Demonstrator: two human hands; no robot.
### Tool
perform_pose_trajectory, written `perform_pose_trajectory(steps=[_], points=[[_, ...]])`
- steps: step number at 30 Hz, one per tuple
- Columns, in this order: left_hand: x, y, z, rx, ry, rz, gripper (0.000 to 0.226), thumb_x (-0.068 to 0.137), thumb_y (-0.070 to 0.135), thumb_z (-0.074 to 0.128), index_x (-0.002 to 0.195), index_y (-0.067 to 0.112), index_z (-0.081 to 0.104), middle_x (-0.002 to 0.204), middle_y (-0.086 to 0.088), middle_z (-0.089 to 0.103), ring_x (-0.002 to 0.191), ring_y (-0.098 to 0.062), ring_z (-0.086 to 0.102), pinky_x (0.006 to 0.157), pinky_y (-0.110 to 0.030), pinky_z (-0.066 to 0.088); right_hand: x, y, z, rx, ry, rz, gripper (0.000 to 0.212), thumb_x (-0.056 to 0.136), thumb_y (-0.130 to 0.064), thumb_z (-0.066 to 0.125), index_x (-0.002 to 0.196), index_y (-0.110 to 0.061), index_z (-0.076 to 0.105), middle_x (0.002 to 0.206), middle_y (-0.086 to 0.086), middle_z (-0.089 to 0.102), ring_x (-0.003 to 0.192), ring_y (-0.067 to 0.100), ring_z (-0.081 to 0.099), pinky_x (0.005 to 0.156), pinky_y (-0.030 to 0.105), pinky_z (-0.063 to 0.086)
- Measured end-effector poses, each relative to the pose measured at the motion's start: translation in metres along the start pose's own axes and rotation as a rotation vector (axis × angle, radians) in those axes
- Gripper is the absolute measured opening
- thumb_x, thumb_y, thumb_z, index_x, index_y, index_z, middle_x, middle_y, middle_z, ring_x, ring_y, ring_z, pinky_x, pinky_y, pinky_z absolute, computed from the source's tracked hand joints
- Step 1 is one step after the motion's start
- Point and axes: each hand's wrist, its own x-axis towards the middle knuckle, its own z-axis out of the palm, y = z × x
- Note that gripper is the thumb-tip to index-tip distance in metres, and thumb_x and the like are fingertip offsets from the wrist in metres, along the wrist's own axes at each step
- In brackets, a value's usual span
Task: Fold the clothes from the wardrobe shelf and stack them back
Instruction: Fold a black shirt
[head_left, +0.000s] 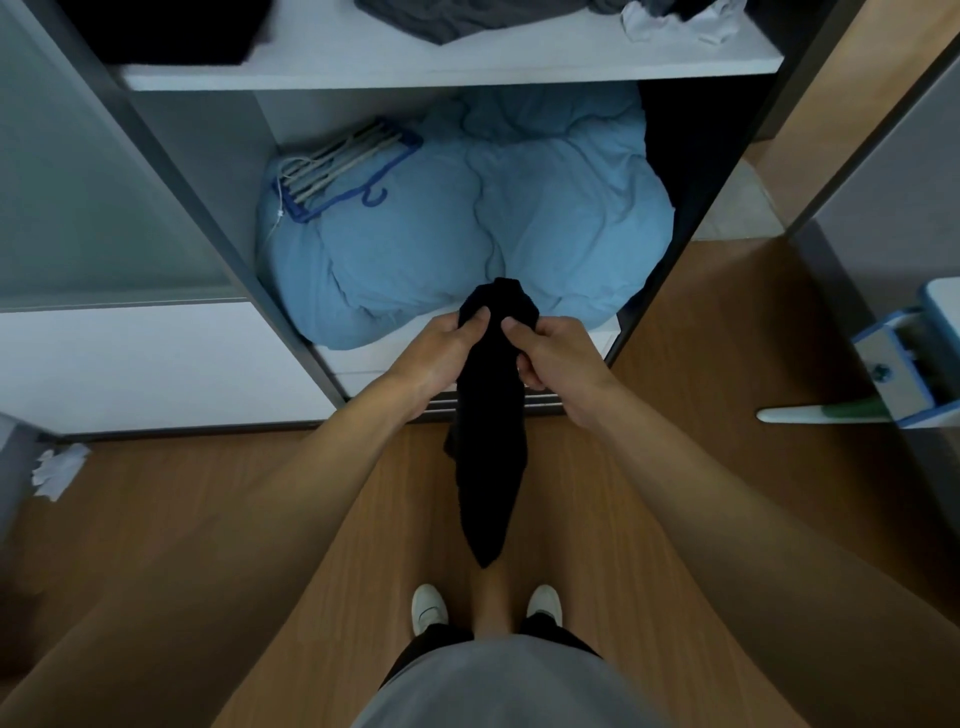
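Left hand (441, 348) and right hand (558, 358) each hold a closed grip on the bunched, dangling black cloth garment (488, 441) before the white wardrobe shelf (447, 65).

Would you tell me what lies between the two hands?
In the head view, a black garment hangs between the left hand and the right hand; both grip its bunched top.

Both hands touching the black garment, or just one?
Touching, both. Head view: left hand and right hand each pinch the bunched top of the black garment, which hangs below.
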Motion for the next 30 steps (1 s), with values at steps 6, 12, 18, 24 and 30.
perform_pose_trajectory(steps=[6,12,18,24,30], points=[[-0.006,0.004,0.0,0.042,-0.022,0.022,0.044,0.104,0.048,0.042,0.093,0.015,0.07,0.087,-0.003,0.074,0.085,-0.018,0.071,0.077,-0.028,0.051,-0.001,-0.004,0.003,-0.124,-0.02,-0.116,0.028,0.096,-0.02,0.063,0.085,0.005,0.066,0.056,-0.001,0.062,0.048,0.008,0.053,0.048,0.018,0.041],[-0.006,-0.001,-0.007,-0.191,-0.144,0.028,0.028,0.101,0.039,0.053,0.122,0.024,0.064,0.114,0.002,0.075,0.109,-0.013,0.069,0.09,-0.025,0.053,-0.003,-0.009,0.0,-0.096,0.008,-0.161,0.037,0.094,-0.023,0.066,0.076,0.01,0.063,0.073,0.019,0.062,0.071,0.017,0.061,0.066,0.027,0.046],[-0.008,0.0,-0.01,0.002,-0.166,0.123,0.046,0.084,0.016,0.078,0.124,0.03,0.059,0.11,0.012,0.074,0.104,-0.004,0.069,0.08,-0.013,0.052,-0.003,-0.013,-0.005,-0.155,0.022,-0.193,0.037,0.095,-0.021,0.066,0.074,0.009,0.066,0.057,0.01,0.058,0.056,0.004,0.054,0.057,0.016,0.042],[-0.002,0.003,-0.009,0.095,-0.049,0.138,0.038,0.094,0.005,0.062,0.128,0.021,0.06,0.109,-0.006,0.073,0.1,-0.02,0.071,0.087,-0.033,0.058,-0.003,-0.01,-0.013,-0.408,-0.032,-0.327,0.02,0.093,-0.01,0.062,0.078,0.001,0.069,0.067,0.011,0.062,0.06,0.008,0.051,0.061,0.022,0.039],[-0.004,0.012,-0.011,0.142,-0.109,0.173,0.034,0.087,0.001,0.056,0.112,0.02,0.067,0.099,-0.007,0.075,0.092,-0.024,0.072,0.086,-0.04,0.054,0.001,-0.012,-0.026,-0.575,-0.104,-0.527,0.038,0.086,-0.003,0.068,0.118,-0.016,0.053,0.128,-0.001,0.056,0.119,0.009,0.052,0.097,0.013,0.039]])
